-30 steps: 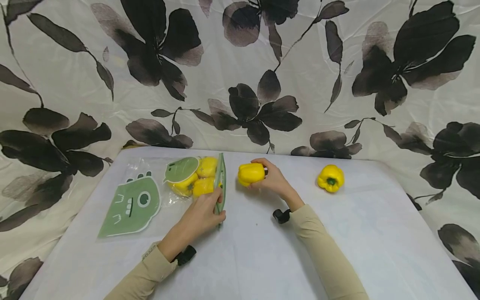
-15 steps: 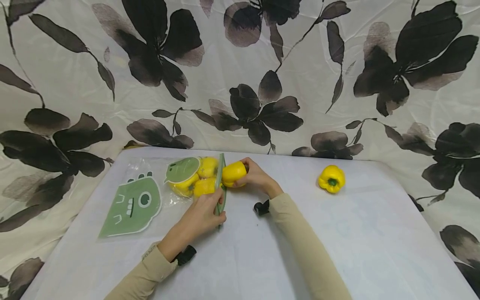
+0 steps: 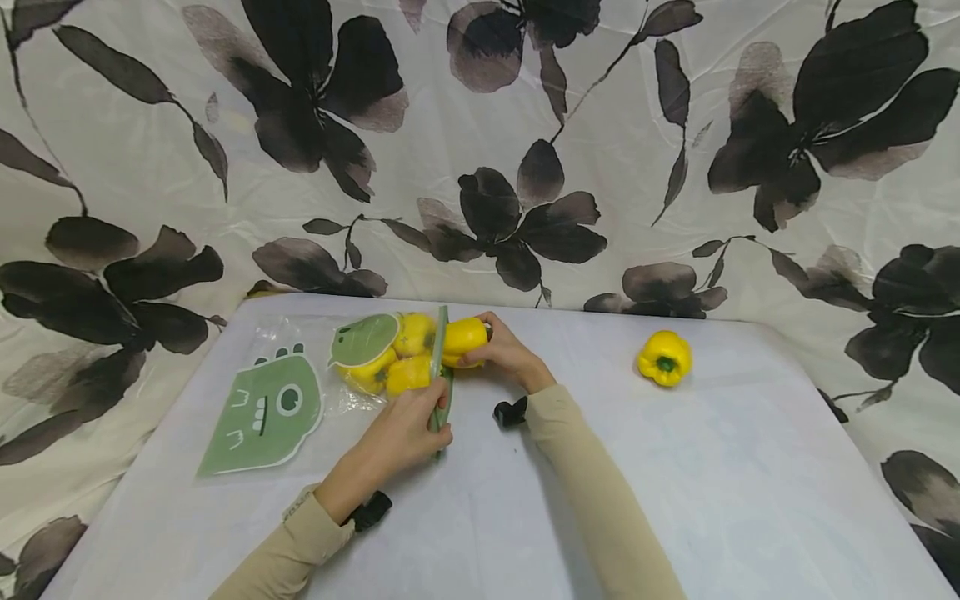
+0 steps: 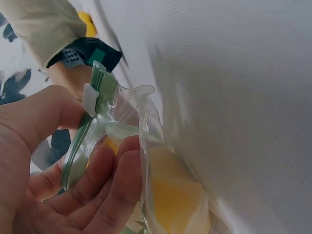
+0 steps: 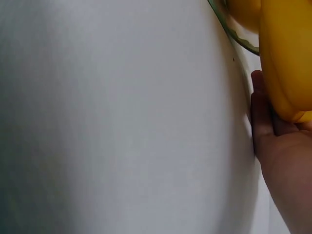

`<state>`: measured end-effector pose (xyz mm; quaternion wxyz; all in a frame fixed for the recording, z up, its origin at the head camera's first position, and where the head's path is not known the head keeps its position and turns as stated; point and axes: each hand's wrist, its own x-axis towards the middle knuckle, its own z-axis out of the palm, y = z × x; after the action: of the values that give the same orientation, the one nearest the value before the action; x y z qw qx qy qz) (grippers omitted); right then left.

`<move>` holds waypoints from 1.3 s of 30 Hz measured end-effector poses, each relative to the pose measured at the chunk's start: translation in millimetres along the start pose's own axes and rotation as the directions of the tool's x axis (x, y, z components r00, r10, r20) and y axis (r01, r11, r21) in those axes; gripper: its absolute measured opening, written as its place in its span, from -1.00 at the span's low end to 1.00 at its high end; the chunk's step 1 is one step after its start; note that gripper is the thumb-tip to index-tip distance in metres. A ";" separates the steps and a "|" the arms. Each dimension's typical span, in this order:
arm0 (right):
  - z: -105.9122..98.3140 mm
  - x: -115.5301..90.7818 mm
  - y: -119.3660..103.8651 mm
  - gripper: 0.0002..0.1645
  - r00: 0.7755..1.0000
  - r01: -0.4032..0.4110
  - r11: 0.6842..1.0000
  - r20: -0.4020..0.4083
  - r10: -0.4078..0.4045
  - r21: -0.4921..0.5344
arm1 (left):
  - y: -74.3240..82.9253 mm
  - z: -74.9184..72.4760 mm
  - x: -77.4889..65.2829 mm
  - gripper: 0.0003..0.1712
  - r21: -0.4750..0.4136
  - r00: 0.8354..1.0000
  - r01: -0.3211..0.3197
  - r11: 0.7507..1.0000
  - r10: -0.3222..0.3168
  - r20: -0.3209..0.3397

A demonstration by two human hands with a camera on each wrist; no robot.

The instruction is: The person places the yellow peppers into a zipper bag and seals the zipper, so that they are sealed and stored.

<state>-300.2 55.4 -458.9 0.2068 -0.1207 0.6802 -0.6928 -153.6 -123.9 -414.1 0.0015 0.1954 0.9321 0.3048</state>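
Note:
A clear zip bag (image 3: 262,408) with a green cartoon face lies at the left of the table, several yellow bell peppers (image 3: 409,373) inside it. My left hand (image 3: 401,425) pinches the green zip edge (image 4: 103,92) near its white slider and holds the mouth apart. At that mouth, my right hand (image 3: 512,354) grips another yellow bell pepper (image 3: 463,335), its far end behind the zip edge. In the right wrist view the gripped pepper (image 5: 287,58) fills the upper right corner, fingers beneath it.
One more yellow bell pepper (image 3: 664,358) sits alone on the right side of the white-covered table (image 3: 750,467). Behind the table hangs a floral cloth (image 3: 420,100).
My right hand has carried its pepper leftward from beside the bag up to the bag's mouth. The left hand keeps its hold on the zip edge, nearly still.

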 end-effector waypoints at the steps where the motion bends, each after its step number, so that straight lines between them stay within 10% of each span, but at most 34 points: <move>1: 0.9 0.0 0.0 -0.24 1.000 -0.005 1.000 -0.004 0.005 0.008 | -0.1 0.2 0.0 -0.62 -0.001 1.000 0.000 1.000 0.000 0.000; 25: 19.7 -5.9 -2.4 -0.31 0.982 0.007 0.992 -0.186 -0.030 -0.122 | 0.8 1.1 0.5 -0.64 0.027 0.999 -0.043 0.999 0.044 -0.017; 39: 18.2 -10.7 -9.0 -0.07 0.993 -0.080 0.982 0.075 0.094 -0.173 | -2.0 3.6 0.1 -0.63 0.039 0.996 -0.066 0.997 0.068 -0.052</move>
<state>-283.6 43.9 -447.9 0.2540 -0.1366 0.7323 -0.6168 -154.0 -123.3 -418.2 -0.0371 0.2184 0.9302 0.2925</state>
